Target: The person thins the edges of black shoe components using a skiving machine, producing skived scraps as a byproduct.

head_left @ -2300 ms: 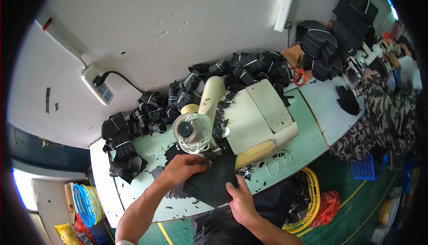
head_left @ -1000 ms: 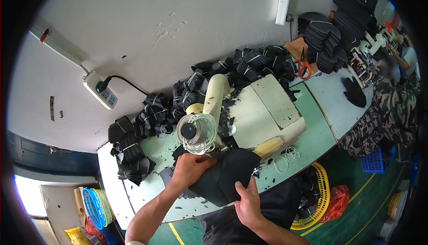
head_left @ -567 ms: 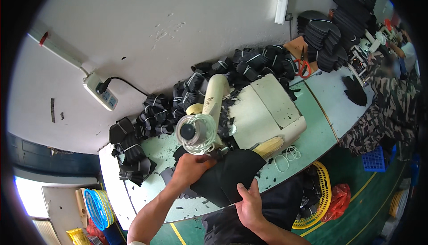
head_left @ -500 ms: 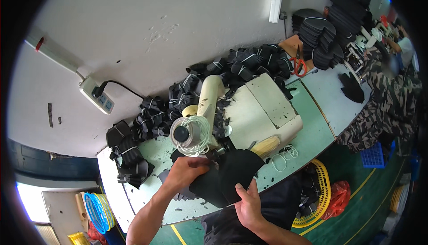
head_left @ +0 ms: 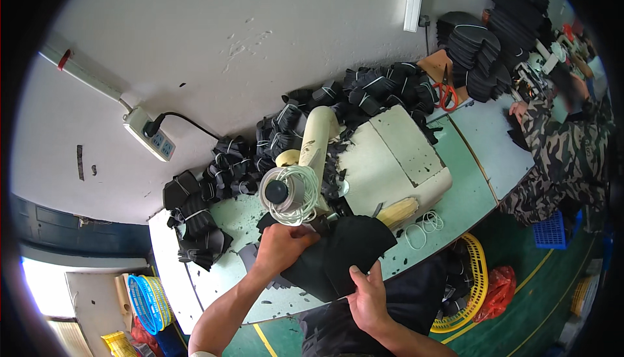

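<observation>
My left hand (head_left: 281, 248) and right hand (head_left: 368, 292) each grip the black fabric piece (head_left: 341, 253), lying on the near desk (head_left: 455, 211) before the cream machine (head_left: 383, 162).

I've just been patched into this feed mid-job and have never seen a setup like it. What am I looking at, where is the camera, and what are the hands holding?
There is no robot here. The single picture comes from a wide fisheye camera on a person's head, looking down, so straight edges bend near the rim.

The two bare forearms rising from the lower edge are that person's own. The left hand presses on a black fabric piece near the cream sewing machine. The right hand grips the fabric's near edge.

On the pale green table lie piles of tied black bundles, white loops and orange-handled scissors. A co-worker in camouflage sits at the right. A yellow basket stands on the floor.
</observation>
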`<move>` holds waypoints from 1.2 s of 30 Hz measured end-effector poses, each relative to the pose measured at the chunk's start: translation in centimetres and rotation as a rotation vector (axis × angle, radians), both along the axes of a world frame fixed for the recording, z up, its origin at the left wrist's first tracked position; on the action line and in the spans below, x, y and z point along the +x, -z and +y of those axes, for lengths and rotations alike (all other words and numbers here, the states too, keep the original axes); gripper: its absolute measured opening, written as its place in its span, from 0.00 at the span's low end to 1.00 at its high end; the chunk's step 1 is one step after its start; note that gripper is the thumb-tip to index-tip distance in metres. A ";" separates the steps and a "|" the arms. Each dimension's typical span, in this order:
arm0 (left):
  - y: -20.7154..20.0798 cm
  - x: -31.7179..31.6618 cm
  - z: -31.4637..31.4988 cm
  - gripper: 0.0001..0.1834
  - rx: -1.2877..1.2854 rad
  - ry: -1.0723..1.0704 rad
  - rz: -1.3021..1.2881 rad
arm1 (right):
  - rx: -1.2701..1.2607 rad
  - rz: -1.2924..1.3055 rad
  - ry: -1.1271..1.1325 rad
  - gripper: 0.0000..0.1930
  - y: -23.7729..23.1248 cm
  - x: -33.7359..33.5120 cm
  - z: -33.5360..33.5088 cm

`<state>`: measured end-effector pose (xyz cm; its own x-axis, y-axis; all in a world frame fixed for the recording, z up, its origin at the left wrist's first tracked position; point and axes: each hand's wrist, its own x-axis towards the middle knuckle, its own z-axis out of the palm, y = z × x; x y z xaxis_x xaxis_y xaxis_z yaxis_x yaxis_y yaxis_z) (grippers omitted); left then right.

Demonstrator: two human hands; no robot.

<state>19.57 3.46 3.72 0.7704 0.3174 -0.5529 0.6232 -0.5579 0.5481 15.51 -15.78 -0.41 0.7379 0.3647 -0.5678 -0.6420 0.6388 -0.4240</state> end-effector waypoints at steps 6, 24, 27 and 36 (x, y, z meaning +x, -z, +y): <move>1.6 -2.1 1.8 0.16 -0.181 -0.102 -0.052 | 0.003 0.004 0.006 0.19 1.1 -0.9 0.3; 2.1 -1.9 1.8 0.16 -0.335 -0.053 -0.088 | -0.002 0.003 0.014 0.24 0.5 0.0 -0.6; 1.8 -2.3 1.7 0.16 -0.175 -0.034 -0.060 | 0.015 -0.019 0.009 0.24 0.3 -0.2 -0.2; 2.3 -2.4 1.6 0.16 -0.239 -0.087 -0.094 | -0.018 -0.002 0.003 0.26 0.1 0.1 -0.8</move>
<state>17.21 5.05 1.40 0.7973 0.2540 -0.5474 0.6034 -0.3523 0.7154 15.56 -16.53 -0.50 0.7405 0.3520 -0.5725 -0.6388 0.6334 -0.4368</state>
